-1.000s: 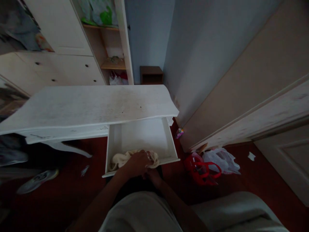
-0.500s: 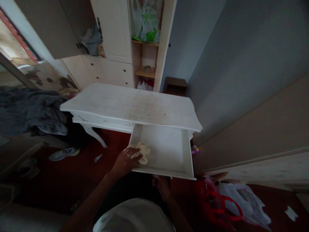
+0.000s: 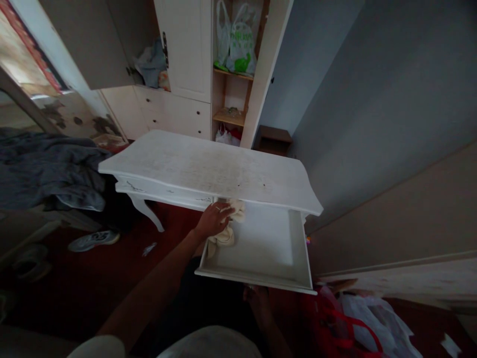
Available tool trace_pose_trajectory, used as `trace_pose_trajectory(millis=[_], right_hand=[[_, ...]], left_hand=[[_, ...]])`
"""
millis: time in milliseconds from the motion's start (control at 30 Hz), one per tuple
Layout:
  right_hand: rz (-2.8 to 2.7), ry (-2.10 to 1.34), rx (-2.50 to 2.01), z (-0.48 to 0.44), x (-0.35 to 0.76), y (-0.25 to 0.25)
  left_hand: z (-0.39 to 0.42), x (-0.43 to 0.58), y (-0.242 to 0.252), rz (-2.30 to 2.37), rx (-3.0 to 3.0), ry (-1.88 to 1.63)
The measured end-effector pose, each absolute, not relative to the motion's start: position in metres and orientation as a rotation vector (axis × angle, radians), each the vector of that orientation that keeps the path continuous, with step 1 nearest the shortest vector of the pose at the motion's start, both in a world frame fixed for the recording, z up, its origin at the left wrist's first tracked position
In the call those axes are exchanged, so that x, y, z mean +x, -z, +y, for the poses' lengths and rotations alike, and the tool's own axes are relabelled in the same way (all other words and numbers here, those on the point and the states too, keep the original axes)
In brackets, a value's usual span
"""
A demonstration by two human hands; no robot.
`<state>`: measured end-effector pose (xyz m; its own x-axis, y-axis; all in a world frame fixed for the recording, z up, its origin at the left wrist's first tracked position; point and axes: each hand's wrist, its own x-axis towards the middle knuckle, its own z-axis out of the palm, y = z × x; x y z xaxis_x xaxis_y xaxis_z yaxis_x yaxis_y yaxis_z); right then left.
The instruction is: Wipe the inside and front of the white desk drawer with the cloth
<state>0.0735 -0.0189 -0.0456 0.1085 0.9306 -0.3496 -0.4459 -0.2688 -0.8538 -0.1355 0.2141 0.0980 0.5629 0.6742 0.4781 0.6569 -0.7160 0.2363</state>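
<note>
A white drawer (image 3: 264, 238) stands pulled out of a white table (image 3: 179, 156) with a smudged top. My left hand (image 3: 215, 219) grips a cream cloth (image 3: 222, 238) at the drawer's left side wall, near the tabletop edge. Part of the cloth shows beyond my fingers and part hangs down toward the drawer's front left corner. Below the drawer's front panel is my right hand (image 3: 257, 298), close to its underside. Its fingers are dark and partly hidden by the panel, so what they do is unclear.
A red bag (image 3: 335, 323) and a white plastic bag (image 3: 376, 318) lie on the floor at right. Grey clothing (image 3: 52, 169) is heaped at left above a shoe (image 3: 94, 240). Behind the table stands a white wardrobe (image 3: 186, 49) with an open door. A grey wall rises at right.
My left hand has moved the cloth from the drawer's front left corner back along the left side toward the tabletop. My right hand stays beneath the drawer front. The view has shifted slightly.
</note>
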Motion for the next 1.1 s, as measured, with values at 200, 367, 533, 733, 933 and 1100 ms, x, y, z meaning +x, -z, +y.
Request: trace_pose_trajectory(millis=[200,367,533,733,933,1100], right_hand=[[-0.368,-1.448,-1.142,-0.02,0.071,0.05],[-0.392,-1.427,-1.172,-0.021,0.072,0.049],[-0.425,-1.428,-1.175,-0.021,0.074,0.042],[-0.384,-1.402,-1.21,-0.023,0.074,0.047],[-0.422,-1.392,-1.253,-0.021,0.072,0.045],[-0.529,-1.36,-1.344,-0.018,0.072,0.045]], left_hand=[[0.244,-0.125,-0.11,1.065,2.878,-0.699],[0.247,-0.12,-0.115,0.933,2.971,-0.474],[0.232,-0.098,-0.116,1.008,2.953,-0.364],[0.207,-0.05,-0.102,1.621,2.565,-0.028],[0.21,-0.03,-0.08,1.651,2.499,0.028],[0.217,-0.024,-0.07,1.679,2.49,-0.07]])
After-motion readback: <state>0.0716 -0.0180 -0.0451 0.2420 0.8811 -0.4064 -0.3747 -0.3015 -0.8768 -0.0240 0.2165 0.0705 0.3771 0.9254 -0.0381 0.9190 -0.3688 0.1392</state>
